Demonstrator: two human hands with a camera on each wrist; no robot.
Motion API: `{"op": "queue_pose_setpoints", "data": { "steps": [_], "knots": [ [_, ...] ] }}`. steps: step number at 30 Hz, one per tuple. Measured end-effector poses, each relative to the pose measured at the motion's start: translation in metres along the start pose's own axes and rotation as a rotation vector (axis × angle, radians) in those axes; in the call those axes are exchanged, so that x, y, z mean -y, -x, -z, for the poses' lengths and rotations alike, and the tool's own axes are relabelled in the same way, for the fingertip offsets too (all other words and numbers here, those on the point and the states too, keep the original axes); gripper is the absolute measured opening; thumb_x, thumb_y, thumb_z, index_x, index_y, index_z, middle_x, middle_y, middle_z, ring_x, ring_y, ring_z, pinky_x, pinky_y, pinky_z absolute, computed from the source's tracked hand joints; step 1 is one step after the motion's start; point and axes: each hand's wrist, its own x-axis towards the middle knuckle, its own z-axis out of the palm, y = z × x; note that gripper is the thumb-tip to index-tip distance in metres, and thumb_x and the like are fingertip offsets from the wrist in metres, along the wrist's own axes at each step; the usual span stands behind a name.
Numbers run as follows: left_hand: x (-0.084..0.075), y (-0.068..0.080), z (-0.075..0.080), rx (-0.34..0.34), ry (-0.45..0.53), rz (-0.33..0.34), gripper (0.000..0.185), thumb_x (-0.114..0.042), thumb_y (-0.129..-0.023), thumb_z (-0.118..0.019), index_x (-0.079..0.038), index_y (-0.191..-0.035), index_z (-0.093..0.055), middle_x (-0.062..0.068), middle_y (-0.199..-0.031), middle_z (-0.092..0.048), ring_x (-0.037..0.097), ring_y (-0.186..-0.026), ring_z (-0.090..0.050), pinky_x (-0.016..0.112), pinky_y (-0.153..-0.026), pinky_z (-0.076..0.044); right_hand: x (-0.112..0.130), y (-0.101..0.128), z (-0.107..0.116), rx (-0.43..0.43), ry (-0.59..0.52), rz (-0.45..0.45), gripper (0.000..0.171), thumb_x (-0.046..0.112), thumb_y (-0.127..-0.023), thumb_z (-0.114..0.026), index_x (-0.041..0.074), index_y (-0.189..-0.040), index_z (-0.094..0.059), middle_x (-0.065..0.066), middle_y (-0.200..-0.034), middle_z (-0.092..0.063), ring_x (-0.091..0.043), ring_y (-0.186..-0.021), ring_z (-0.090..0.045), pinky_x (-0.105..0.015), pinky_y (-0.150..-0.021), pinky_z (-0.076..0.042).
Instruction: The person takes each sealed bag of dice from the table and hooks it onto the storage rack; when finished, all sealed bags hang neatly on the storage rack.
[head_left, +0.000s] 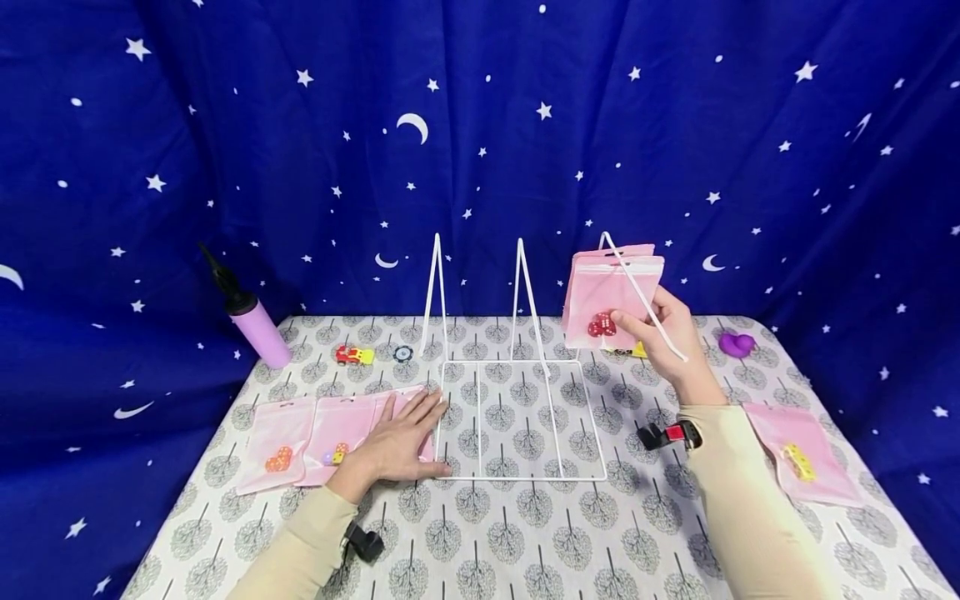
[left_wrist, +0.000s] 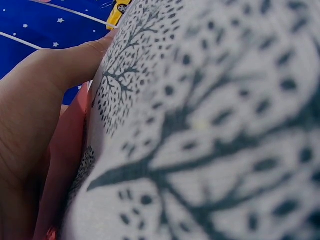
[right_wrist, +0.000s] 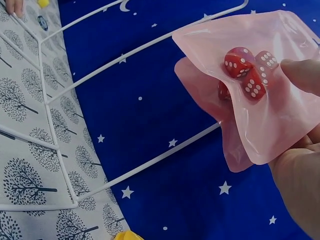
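Pinched between the thumb and fingers of my right hand (head_left: 671, 343) is a pink zip bag (head_left: 600, 287) with red dice (head_left: 602, 324) inside. It is up at the right prong of a white wire rack (head_left: 525, 479), whose wire crosses the bag in the head view. A second pink bag (right_wrist: 197, 85) is right behind it, also with something red inside. My left hand (head_left: 397, 442) lies with fingers spread on another pink bag (head_left: 427, 450), fingertips at the rack's left base wire. In the left wrist view, the thumb (left_wrist: 80, 62) reaches over the tablecloth.
Two pink bags with dice, one orange (head_left: 281, 425) and one mixed (head_left: 343, 429), lie left. A bag with a yellow toy (head_left: 810, 458) lies right. Behind are a toy car (head_left: 354, 356), a small wheel-like disc (head_left: 402, 354), a purple duck (head_left: 737, 345) and a lilac pump (head_left: 264, 337).
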Motion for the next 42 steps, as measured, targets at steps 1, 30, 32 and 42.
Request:
{"op": "queue_pose_setpoints", "data": {
  "steps": [1,30,32,42],
  "knots": [
    [0.000,0.000,0.000,-0.004,0.000,-0.002,0.110,-0.085,-0.075,-0.046,-0.018,-0.157,-0.016,0.003,-0.165,-0.008,0.027,-0.151,-0.009,0.064,-0.118,-0.003,0.000,-0.001,0.000,0.000,0.002,-0.002,0.017,0.007,-0.084,-0.075,0.012,-0.097,-0.065,0.014,-0.062,-0.052,-0.001,-0.052,-0.043,-0.021,-0.043,-0.036],
    [0.001,-0.001,0.001,-0.001,-0.006,0.008,0.109,-0.084,-0.075,-0.048,-0.018,-0.157,-0.017,0.002,-0.165,-0.008,0.027,-0.151,-0.009,0.064,-0.118,-0.004,-0.036,0.020,0.013,0.014,0.058,-0.111,0.024,0.014,-0.091,-0.068,0.001,-0.079,-0.052,0.011,-0.061,-0.051,-0.006,-0.056,-0.050,-0.021,-0.051,-0.045],
    [0.001,-0.001,0.001,0.006,-0.009,0.012,0.109,-0.084,-0.075,-0.047,-0.018,-0.157,-0.017,0.002,-0.165,-0.007,0.027,-0.151,-0.009,0.064,-0.118,-0.004,-0.041,0.025,0.014,0.045,-0.068,-0.113,0.018,0.007,-0.092,-0.065,-0.005,-0.085,-0.055,0.010,-0.070,-0.063,-0.006,-0.064,-0.062,-0.018,-0.062,-0.055],
    [0.001,0.000,0.000,0.003,-0.005,0.007,0.109,-0.084,-0.075,-0.047,-0.018,-0.157,-0.017,0.002,-0.165,-0.008,0.027,-0.152,-0.008,0.064,-0.118,-0.003,-0.049,0.053,0.035,0.092,-0.188,-0.116,0.022,0.001,-0.092,-0.063,-0.011,-0.110,-0.058,0.001,-0.096,-0.074,-0.011,-0.083,-0.072,-0.023,-0.079,-0.059]
  ]
}}
